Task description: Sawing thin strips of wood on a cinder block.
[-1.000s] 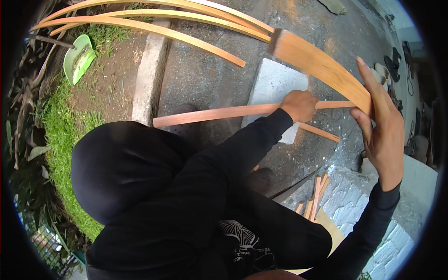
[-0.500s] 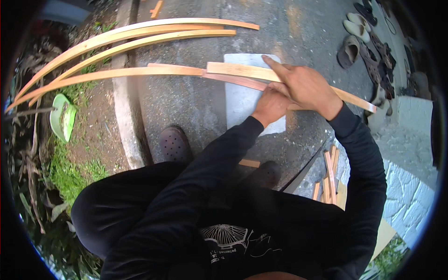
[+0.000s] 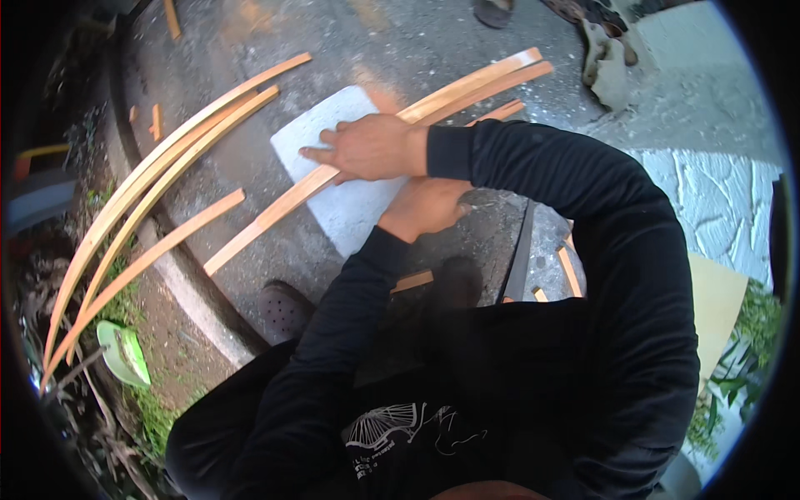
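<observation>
My right hand (image 3: 371,148) slid further left along the wooden strip (image 3: 333,179), now flat, pressing it onto the white slab (image 3: 350,208). Left hand (image 3: 425,208) sits beneath on the slab; can't tell its grip.

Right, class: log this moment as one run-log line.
right hand: flat on long wooden strip | left hand: on same strip, grip unclear | strip: across pale slab | loose strips: on ground, left

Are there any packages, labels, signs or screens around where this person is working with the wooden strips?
No packages, signs, labels or screens.
Only a white printed design on the chest of the person's black top: a fan-like figure with small lettering under it, at bottom centre.
</observation>
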Demonstrator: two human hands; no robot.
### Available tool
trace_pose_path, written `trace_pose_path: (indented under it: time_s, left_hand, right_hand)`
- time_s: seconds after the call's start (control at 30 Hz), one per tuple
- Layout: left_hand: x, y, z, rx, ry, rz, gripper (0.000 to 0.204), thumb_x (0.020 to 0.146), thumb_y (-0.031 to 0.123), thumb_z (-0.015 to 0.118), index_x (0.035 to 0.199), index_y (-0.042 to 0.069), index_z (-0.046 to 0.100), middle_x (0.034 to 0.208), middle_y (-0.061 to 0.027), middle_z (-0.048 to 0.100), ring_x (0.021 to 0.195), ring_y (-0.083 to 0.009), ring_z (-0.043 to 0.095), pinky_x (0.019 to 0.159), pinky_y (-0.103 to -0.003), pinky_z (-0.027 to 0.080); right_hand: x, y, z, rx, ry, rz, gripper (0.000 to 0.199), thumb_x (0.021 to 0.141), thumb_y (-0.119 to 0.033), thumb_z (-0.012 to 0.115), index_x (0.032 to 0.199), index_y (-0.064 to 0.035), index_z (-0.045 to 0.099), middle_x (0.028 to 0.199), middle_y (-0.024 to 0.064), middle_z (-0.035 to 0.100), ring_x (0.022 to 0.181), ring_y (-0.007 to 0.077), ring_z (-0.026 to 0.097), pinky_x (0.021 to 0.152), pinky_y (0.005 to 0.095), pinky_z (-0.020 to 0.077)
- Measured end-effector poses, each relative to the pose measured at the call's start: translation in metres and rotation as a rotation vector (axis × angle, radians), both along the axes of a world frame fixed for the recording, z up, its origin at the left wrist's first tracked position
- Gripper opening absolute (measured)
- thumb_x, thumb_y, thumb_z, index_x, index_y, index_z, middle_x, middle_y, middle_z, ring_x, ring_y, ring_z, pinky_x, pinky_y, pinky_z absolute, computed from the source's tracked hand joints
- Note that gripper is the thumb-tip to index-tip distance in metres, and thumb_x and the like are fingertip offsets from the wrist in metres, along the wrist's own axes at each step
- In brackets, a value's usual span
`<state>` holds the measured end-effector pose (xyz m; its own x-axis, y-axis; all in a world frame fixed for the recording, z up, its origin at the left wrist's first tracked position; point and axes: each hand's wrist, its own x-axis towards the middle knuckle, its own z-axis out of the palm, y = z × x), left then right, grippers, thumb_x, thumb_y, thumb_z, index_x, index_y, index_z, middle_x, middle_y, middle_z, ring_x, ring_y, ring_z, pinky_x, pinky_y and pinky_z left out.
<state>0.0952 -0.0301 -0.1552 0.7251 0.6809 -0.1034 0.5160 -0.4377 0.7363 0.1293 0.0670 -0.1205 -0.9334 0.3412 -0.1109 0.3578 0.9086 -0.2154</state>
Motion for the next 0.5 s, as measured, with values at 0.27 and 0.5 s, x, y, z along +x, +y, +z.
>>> trace_pose_path:
  time_s: [0.27, 0.5]
  left_hand:
    - [-0.059, -0.018, 0.09, -0.133, 0.099, 0.011, 0.03, 0.075, 0.025, 0.083, 0.095, 0.003, 0.077, 0.102, -0.0143, 0.075, 0.1, -0.0356, 0.071, 0.091, -0.046, 0.055]
    - [-0.133, -0.009, 0.106, 0.435, 0.122, 0.694, 0.028, 0.083, 0.012, 0.072, 0.109, 0.006, 0.068, 0.102, -0.0135, 0.068, 0.099, -0.0363, 0.068, 0.092, -0.045, 0.052]
  right_hand:
    - [-0.008, -0.005, -0.008, 0.065, -0.04, -0.016, 0.063, 0.102, -0.034, 0.06, 0.158, -0.0117, 0.043, 0.118, 0.0126, 0.061, 0.113, 0.0308, 0.062, 0.087, 0.039, 0.0579]
    - [-0.021, -0.026, -0.018, 0.23, 0.244, 0.225, 0.057, 0.094, -0.026, 0.062, 0.147, -0.006, 0.057, 0.129, 0.0147, 0.064, 0.126, 0.0281, 0.058, 0.097, 0.0397, 0.0539]
